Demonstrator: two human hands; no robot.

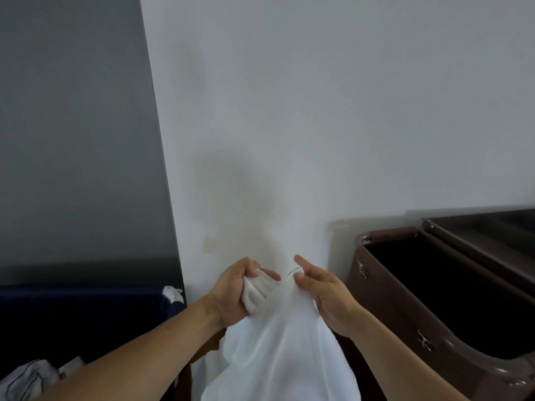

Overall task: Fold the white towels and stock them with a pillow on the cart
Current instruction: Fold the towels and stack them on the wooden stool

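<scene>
A white towel (278, 342) hangs in the lower middle of the frame, held up in front of a pale wall (318, 111). The left hand (234, 293) has its fingers curled round a bunched corner of the cloth. The right hand (321, 293) pinches the top edge just beside it between thumb and forefinger, its other fingers loosely bent. The two hands are near each other, the cloth draping down between and below them and out of the bottom of the frame.

The towel looks light, soft and limp; it should sag wherever it is not supported and will not slip much in bare fingers. Taking it by two adjacent corners and spreading them apart would probably let it hang flat for a clean fold. A short dark thread or tag shows at the top edge by the right thumb; nothing on it can be read.

At the right stands a brown cart (385, 302) with a dark open bin. No brand, label or writing is legible anywhere.
</scene>
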